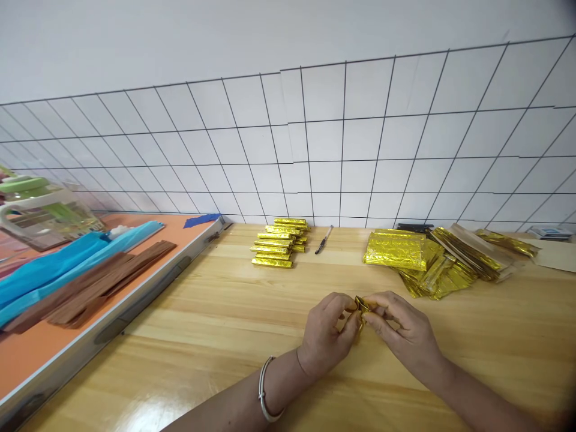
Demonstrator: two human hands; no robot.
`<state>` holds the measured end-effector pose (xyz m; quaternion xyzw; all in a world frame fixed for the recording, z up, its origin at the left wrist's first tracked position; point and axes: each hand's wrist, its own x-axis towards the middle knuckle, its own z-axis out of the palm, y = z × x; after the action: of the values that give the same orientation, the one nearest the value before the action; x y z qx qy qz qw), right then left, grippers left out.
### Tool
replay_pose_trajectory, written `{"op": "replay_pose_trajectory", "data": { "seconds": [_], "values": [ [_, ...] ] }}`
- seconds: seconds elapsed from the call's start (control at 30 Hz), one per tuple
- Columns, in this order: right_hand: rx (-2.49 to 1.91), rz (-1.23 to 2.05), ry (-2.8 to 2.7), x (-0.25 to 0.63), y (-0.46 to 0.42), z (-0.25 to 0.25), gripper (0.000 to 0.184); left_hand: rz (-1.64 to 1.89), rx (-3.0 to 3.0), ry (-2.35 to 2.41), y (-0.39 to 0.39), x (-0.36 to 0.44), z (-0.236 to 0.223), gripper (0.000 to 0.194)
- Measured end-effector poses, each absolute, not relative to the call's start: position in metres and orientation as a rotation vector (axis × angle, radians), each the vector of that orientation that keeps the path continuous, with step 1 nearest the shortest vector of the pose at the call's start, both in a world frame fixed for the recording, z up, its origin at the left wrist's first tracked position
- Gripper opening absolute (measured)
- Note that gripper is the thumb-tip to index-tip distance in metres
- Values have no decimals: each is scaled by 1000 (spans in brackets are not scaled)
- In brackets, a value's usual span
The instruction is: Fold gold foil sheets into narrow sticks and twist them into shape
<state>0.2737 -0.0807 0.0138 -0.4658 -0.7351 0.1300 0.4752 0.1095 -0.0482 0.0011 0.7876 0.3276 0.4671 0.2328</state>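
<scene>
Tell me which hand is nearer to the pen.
Left. In the picture, the left hand is almost directly below the pen; the right hand is also below it but farther off, to the right.

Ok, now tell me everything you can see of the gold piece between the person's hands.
The gold piece is small, shiny and creased, and looks like metallic foil or foil paper. Its upper end shows a dark, loop-like fold; a narrow part reaches down below. The left hand and right hand pinch it from either side, in front of the person. They hide much of it, so its full shape, and whether it touches the wooden table, cannot be told.
</scene>
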Motion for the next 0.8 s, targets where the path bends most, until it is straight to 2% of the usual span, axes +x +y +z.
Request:
{"op": "replay_pose_trajectory", "data": {
  "seconds": [0.23, 0.43, 0.6, 0.8],
  "values": [
    [-1196, 585, -1649, 275, -78, 10, 20, 1309, 2161, 850, -48, 109, 0, 7],
    [-1157, 910, -1549, 278, -75, 10, 37, 1282, 2166, 821, -50, 108, -2, 10],
    [-1119, 872, -1609, 279, -74, 14, 28, 1274, 2178, 838, -50, 107, -2, 11],
    [-1139, 858, -1637, 278, -75, 16, 28, 1296, 2209, 786, -50, 108, -2, 13]
  ]
}}
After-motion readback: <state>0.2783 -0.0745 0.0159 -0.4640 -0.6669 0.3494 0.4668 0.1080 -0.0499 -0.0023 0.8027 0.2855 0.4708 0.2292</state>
